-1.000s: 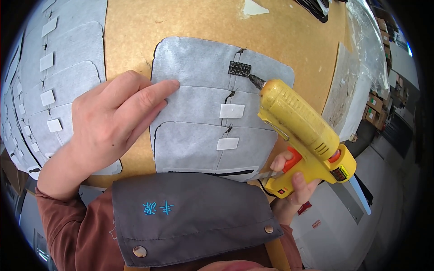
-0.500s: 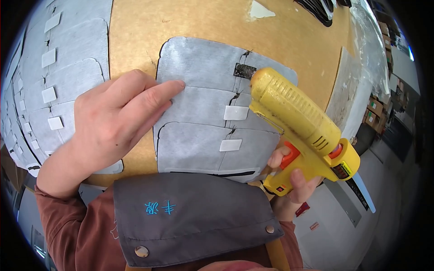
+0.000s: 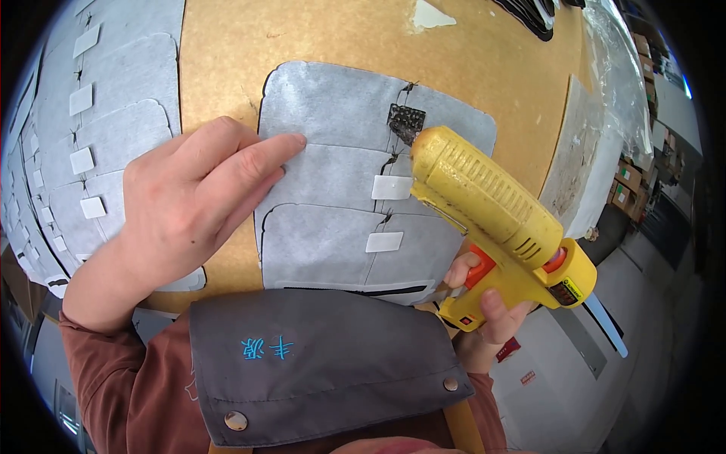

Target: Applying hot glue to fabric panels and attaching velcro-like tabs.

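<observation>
My right hand (image 3: 495, 303) grips a yellow hot glue gun (image 3: 495, 208) by its handle, a finger on the orange trigger. The gun's tip points at the top of a stack of overlapping grey fabric panels (image 3: 325, 102). At that tip is a dark, speckled patch (image 3: 404, 117); where the nozzle ends and the patch begins is hard to make out. My left hand (image 3: 197, 193) rests at the panels' left edge, its index finger stretched onto the top one, thumb hidden. White tabs (image 3: 392, 187) sit in line down the lower panels, beside small dark thread ends.
More overlapping grey panels with white tabs (image 3: 82, 160) lie at the left. The panels rest on a brown board (image 3: 227, 45). Clear plastic film (image 3: 620, 83) covers its right edge. Dark folded pieces (image 3: 533, 17) lie at the top right. A dark grey flap (image 3: 325, 363) is near my body.
The glue gun has shifted slightly left and down, and more of the dark patch shows beside its tip. My left hand has stayed nearly still.
</observation>
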`<act>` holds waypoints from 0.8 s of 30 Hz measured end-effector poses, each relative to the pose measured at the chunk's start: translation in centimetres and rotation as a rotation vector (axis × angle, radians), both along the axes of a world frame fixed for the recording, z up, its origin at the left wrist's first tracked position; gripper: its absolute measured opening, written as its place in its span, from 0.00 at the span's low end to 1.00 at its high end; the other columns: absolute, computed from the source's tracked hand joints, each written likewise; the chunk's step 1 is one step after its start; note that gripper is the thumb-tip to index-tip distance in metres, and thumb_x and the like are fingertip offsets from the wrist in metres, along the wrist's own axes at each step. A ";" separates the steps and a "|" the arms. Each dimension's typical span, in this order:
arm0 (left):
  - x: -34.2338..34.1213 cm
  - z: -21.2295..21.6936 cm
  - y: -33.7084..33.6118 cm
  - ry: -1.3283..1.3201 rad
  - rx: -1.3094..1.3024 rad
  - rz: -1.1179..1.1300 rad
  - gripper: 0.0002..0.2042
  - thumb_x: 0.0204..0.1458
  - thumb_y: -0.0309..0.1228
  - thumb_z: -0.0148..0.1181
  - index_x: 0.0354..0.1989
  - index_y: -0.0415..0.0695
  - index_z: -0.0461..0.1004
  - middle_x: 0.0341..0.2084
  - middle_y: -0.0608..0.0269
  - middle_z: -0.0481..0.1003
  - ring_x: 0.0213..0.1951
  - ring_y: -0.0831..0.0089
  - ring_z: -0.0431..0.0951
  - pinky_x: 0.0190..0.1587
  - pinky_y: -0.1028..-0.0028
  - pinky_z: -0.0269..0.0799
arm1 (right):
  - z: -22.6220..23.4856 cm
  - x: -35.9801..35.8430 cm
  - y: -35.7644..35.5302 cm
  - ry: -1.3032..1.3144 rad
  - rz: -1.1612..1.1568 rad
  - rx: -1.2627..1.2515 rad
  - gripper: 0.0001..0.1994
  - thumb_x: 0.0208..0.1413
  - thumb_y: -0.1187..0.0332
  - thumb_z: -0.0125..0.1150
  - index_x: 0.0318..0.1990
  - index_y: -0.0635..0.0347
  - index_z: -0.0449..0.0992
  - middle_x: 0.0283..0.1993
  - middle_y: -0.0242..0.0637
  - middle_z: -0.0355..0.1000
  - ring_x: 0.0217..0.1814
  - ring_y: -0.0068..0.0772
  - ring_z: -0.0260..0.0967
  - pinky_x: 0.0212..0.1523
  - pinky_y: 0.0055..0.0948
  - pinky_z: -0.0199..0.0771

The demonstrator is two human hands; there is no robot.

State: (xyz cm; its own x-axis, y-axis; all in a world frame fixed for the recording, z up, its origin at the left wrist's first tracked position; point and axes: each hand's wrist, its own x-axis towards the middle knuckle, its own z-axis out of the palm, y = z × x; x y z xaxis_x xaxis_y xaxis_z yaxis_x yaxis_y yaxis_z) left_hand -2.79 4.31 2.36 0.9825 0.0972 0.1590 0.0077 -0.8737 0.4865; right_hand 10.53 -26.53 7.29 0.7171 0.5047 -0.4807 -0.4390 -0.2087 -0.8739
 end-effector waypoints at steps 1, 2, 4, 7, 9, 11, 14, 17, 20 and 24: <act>0.0 0.0 0.0 -0.001 0.000 0.001 0.19 0.44 0.22 0.69 0.47 0.46 0.81 0.25 0.66 0.72 0.23 0.72 0.73 0.22 0.73 0.67 | 0.1 -0.1 0.1 -0.013 -0.009 0.000 0.34 0.51 0.68 0.66 0.63 0.72 0.60 0.53 0.53 0.69 0.43 0.42 0.73 0.43 0.36 0.74; 0.0 0.0 0.0 -0.001 0.001 0.001 0.19 0.44 0.22 0.69 0.47 0.46 0.81 0.25 0.66 0.72 0.23 0.72 0.73 0.22 0.73 0.67 | 0.1 -0.2 0.2 -0.027 -0.018 0.001 0.34 0.50 0.68 0.66 0.63 0.72 0.60 0.52 0.53 0.69 0.43 0.42 0.73 0.43 0.35 0.74; 0.0 0.0 0.0 -0.009 -0.003 -0.003 0.19 0.44 0.23 0.69 0.47 0.46 0.81 0.25 0.66 0.71 0.23 0.72 0.73 0.22 0.73 0.67 | 0.1 -0.4 0.9 -0.109 -0.040 -0.047 0.33 0.51 0.65 0.66 0.60 0.76 0.61 0.44 0.54 0.71 0.38 0.43 0.73 0.38 0.37 0.75; -0.1 -0.1 0.1 -0.006 0.003 -0.002 0.19 0.43 0.22 0.69 0.47 0.46 0.80 0.25 0.66 0.71 0.23 0.72 0.73 0.22 0.73 0.67 | 0.1 -0.4 0.8 -0.189 -0.057 -0.071 0.32 0.52 0.62 0.65 0.56 0.81 0.62 0.38 0.56 0.72 0.33 0.45 0.73 0.35 0.40 0.76; -0.3 -0.2 0.1 -0.009 0.000 0.000 0.19 0.43 0.22 0.69 0.47 0.46 0.80 0.25 0.66 0.71 0.23 0.72 0.73 0.22 0.73 0.67 | -0.1 -0.4 0.4 -0.186 -0.053 -0.047 0.31 0.53 0.63 0.64 0.56 0.81 0.62 0.40 0.57 0.72 0.34 0.46 0.73 0.36 0.42 0.76; -0.4 -0.2 0.2 -0.012 -0.001 0.003 0.19 0.43 0.22 0.69 0.47 0.46 0.80 0.25 0.65 0.71 0.23 0.72 0.73 0.22 0.73 0.67 | -0.3 -0.4 -0.3 -0.187 -0.043 -0.010 0.30 0.54 0.65 0.63 0.57 0.82 0.61 0.43 0.58 0.71 0.37 0.47 0.73 0.37 0.44 0.76; -0.4 -0.2 0.2 -0.010 0.000 0.003 0.19 0.43 0.22 0.69 0.47 0.46 0.80 0.25 0.65 0.71 0.23 0.72 0.73 0.22 0.72 0.67 | -0.5 -0.2 -0.8 -0.175 -0.021 0.003 0.31 0.54 0.64 0.63 0.57 0.82 0.61 0.43 0.58 0.71 0.37 0.47 0.73 0.37 0.44 0.75; -0.3 -0.2 0.2 -0.013 0.004 0.003 0.19 0.44 0.22 0.69 0.47 0.47 0.80 0.25 0.65 0.71 0.22 0.72 0.73 0.22 0.72 0.67 | -0.6 -0.4 -0.4 -0.192 -0.045 0.017 0.31 0.54 0.63 0.63 0.57 0.82 0.60 0.41 0.58 0.71 0.36 0.47 0.73 0.37 0.43 0.76; -0.3 -0.2 0.1 -0.009 -0.002 0.012 0.18 0.44 0.22 0.69 0.47 0.46 0.80 0.25 0.65 0.71 0.22 0.72 0.72 0.22 0.72 0.66 | -0.4 0.1 0.3 -0.163 0.002 0.005 0.32 0.54 0.63 0.62 0.58 0.81 0.60 0.39 0.57 0.71 0.35 0.46 0.73 0.37 0.42 0.76; 0.1 0.1 0.0 -0.034 0.011 0.011 0.18 0.43 0.24 0.69 0.46 0.48 0.80 0.25 0.68 0.70 0.21 0.73 0.72 0.21 0.73 0.66 | -0.2 0.2 0.1 -0.043 -0.027 0.039 0.33 0.51 0.67 0.65 0.62 0.74 0.60 0.52 0.55 0.69 0.42 0.43 0.74 0.42 0.36 0.74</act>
